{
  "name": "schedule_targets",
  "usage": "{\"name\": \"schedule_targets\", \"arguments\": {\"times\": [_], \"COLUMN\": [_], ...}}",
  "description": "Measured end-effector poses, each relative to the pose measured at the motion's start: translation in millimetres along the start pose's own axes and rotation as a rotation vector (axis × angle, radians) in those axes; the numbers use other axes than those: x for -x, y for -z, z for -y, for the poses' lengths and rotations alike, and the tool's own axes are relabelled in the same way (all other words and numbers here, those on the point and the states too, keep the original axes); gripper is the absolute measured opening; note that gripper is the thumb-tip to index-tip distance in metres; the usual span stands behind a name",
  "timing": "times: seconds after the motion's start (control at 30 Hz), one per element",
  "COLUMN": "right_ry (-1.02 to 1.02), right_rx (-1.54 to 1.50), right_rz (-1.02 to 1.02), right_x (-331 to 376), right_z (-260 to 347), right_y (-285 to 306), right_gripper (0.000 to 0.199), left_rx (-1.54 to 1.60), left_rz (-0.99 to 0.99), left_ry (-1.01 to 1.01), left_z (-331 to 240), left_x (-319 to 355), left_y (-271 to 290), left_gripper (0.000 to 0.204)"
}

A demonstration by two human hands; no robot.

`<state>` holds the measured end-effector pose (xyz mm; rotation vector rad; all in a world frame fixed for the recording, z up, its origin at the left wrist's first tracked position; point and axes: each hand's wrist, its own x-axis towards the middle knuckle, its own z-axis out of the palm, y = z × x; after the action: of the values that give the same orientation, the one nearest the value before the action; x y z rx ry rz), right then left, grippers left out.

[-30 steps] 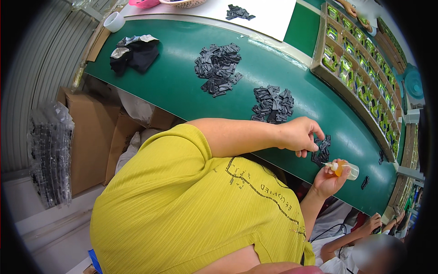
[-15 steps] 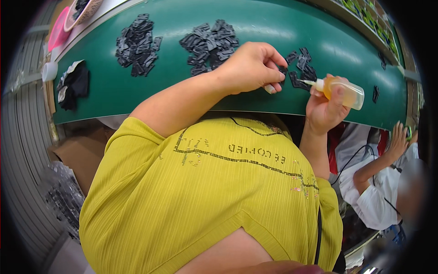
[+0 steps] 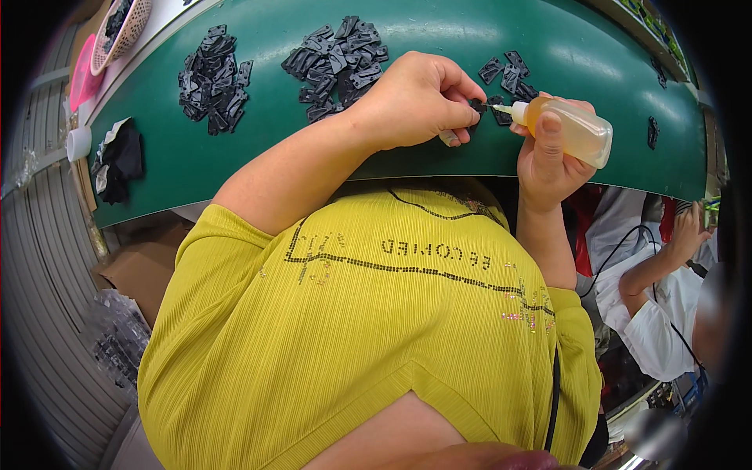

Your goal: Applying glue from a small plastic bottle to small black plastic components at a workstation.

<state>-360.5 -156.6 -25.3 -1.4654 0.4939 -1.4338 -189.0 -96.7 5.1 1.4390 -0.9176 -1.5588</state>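
Observation:
My left hand (image 3: 427,102) pinches a small black plastic part (image 3: 477,105) between thumb and fingertips, just above the green tabletop (image 3: 313,160). In my right hand (image 3: 552,160) is a squeeze bottle (image 3: 580,131) of clear plastic with amber liquid inside. The bottle lies nearly level, and its thin needle tip points left, reaching the part or very close to it; I cannot tell if they touch. Behind the bottle's nozzle lies a small group of black parts (image 3: 513,73). Beyond my left forearm are two bigger heaps of like parts, one mid-table (image 3: 337,61) and one farther left (image 3: 211,82).
A black and white cloth (image 3: 119,160) rests at the table's left end, by a white cup-like piece (image 3: 78,144). A pink basket (image 3: 121,35) stands at the far left. A few black parts (image 3: 652,133) lie on the right. At right, another person's arm (image 3: 658,270) is near the table edge.
The bottle has moved left and closer, so its tip now meets or nearly meets the black part in my left hand. The whole view has shifted slightly.

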Motion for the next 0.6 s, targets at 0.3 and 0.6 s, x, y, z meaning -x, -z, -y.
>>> {"name": "schedule_targets", "arguments": {"times": [0.3,0.6], "right_ry": [-0.022,-0.005], "right_rx": [0.000,0.053], "right_rz": [0.027,0.049], "right_x": [-1.1,-3.0], "right_z": [2.5,-0.4], "right_y": [-3.9,-1.1], "right_gripper": [0.011,0.010], "left_rx": [-0.033,-0.050], "left_rz": [-0.002,0.012], "left_ry": [-0.004,-0.020], "left_z": [-0.3,0.1], "left_x": [-0.8,-0.4], "left_y": [0.8,1.1], "left_gripper": [0.025,0.024]}}
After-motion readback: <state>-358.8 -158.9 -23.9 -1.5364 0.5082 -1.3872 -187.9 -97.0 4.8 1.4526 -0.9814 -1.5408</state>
